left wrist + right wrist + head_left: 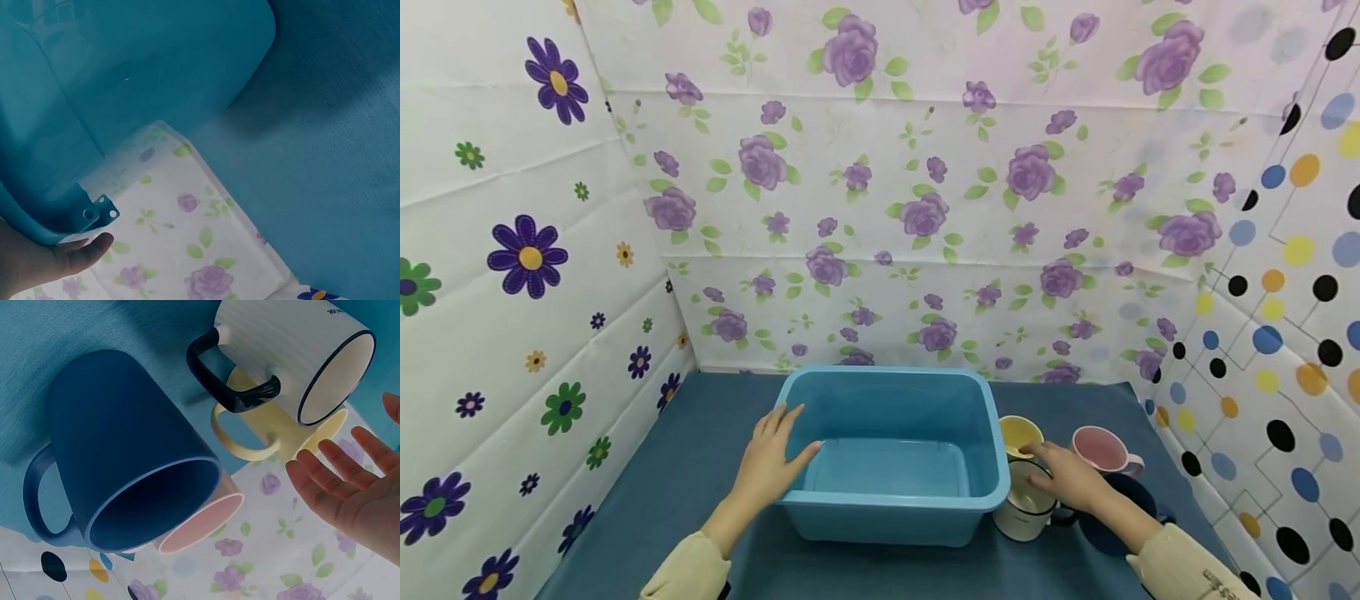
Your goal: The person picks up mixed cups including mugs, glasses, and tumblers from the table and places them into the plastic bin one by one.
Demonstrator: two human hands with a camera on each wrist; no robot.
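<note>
A light blue plastic basin (887, 500) stands in the middle of the table. My left hand (769, 458) is at its left rim, fingers spread and thumb reaching over the inside; the left wrist view shows fingers (87, 255) close by the rim, contact unclear. Above the white mug with black rim and handle (1021, 521), my right hand (1067, 477) hovers with relaxed fingers, holding nothing. Behind that mug is a yellow mug (1017, 427). A pink mug (1101, 442) and a dark blue mug (119, 437) stand to the right, the latter partly under my forearm.
Dark blue cloth covers the table (700, 433). Flower-printed sheets form the back wall (880, 283) and left wall (565, 333), and a dotted sheet (1247, 417) stands at right. The mugs are upright, close beside the basin's right side.
</note>
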